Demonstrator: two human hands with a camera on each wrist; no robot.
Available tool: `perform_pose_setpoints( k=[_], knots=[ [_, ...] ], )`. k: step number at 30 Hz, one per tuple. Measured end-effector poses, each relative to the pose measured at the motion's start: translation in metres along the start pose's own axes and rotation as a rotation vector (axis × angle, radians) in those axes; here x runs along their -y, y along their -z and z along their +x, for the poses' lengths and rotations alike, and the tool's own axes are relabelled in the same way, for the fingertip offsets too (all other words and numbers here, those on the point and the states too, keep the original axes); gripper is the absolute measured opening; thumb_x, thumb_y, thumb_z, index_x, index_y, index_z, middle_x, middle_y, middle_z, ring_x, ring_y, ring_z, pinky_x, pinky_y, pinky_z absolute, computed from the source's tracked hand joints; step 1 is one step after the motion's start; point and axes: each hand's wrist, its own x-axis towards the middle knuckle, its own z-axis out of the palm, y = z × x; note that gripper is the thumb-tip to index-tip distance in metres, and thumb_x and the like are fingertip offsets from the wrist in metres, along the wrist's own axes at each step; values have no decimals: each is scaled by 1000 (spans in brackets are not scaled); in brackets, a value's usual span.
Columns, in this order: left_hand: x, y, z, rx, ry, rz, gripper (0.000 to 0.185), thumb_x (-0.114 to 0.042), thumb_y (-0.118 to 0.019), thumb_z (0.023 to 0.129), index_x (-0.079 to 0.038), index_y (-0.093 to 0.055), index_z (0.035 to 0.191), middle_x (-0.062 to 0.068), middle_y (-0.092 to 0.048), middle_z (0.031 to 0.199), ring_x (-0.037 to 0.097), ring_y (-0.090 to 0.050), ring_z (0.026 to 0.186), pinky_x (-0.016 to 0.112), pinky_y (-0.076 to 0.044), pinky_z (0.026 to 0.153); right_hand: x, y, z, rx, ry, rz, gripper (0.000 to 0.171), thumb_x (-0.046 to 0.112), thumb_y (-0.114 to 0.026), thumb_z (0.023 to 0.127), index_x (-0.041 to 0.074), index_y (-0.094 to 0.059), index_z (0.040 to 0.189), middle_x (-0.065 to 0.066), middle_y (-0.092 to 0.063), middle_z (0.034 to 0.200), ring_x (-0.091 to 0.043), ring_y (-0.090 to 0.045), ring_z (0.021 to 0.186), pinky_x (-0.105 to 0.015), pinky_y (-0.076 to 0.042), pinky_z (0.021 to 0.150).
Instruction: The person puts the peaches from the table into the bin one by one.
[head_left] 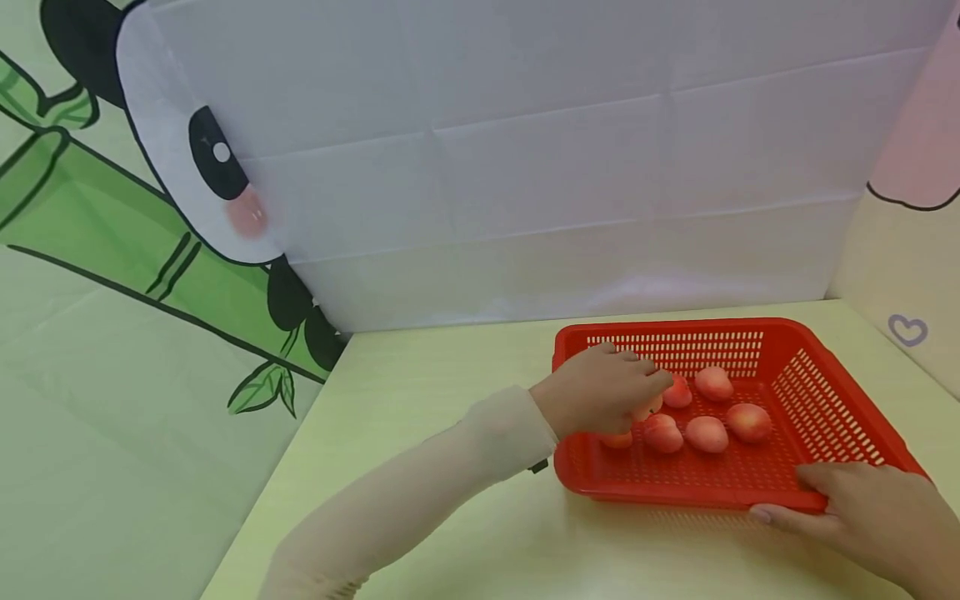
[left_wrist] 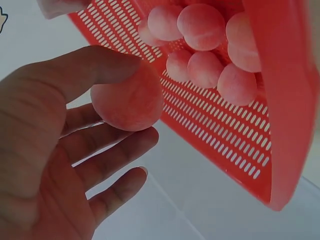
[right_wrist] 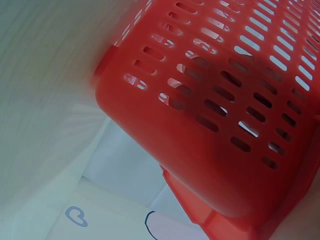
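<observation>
In the head view my left hand (head_left: 603, 392) reaches over the left side of a red plastic basket (head_left: 667, 493). The left wrist view shows that hand pinching a pinkish-red peach (left_wrist: 132, 102) between thumb and fingers. Several more peaches (head_left: 707, 435) lie in the basket, grouped toward its left and middle. At the near right corner my right hand (head_left: 877, 521) grips the basket's rim, its thumb on the outside. The right wrist view is mostly filled by the slotted basket wall (right_wrist: 185, 145), and the right fingers are hidden there.
A pale yellow table (head_left: 450, 367) lies under the basket. Behind it stands a white backdrop (head_left: 525, 192) with a printed panda. Green bamboo (head_left: 142, 242) is printed on the left panel, and a small heart (head_left: 907, 330) marks the right panel.
</observation>
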Motion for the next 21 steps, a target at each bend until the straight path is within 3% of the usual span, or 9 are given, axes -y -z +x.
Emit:
perform_pose_setpoints(
  k=[4,10,13,15,18,21],
  knots=[
    [-6,-2,7,49,7,-43,24,-24,-65,104,-25,-60,128,-16,-63,99,1,-58,90,18,-46,92,0,0,0,0,-2,-4,74,77,-70,86,7,-80,105,-6,-73,86,-23,-65,74,-57,-59,74],
    [-12,-7,15,99,14,-62,31,-24,-65,105,-25,-58,135,-12,-55,107,4,-57,75,17,-48,74,0,1,-1,-13,2,-5,71,77,-71,86,9,-79,102,4,-66,78,-18,-60,70,-46,-54,66],
    [-14,-10,19,138,47,-108,17,-28,-64,107,-26,-57,122,-11,-54,100,5,-56,72,17,-46,73,0,1,-1,-7,0,-5,71,78,-70,86,9,-79,102,5,-64,76,-18,-59,70,-44,-52,65],
    [-16,-12,19,172,128,-267,3,-27,-59,108,-26,-57,106,-11,-56,86,5,-53,68,19,-44,71,0,1,-1,-6,-1,-5,70,78,-70,86,10,-79,101,6,-60,73,-17,-58,69,-43,-50,64],
    [-19,-14,19,183,292,-585,26,-23,-50,107,-19,-56,81,-7,-54,64,8,-45,59,22,-41,66,0,0,-2,-17,0,-5,69,77,-70,86,11,-78,99,7,-56,70,-16,-55,67,-41,-48,63],
    [-25,-16,19,168,475,-871,34,-25,-53,99,-14,-58,68,-2,-53,53,12,-42,52,26,-40,61,0,-1,-3,-33,2,-1,65,77,-71,86,13,-77,96,8,-52,67,-15,-53,66,-39,-44,61]
  ],
)
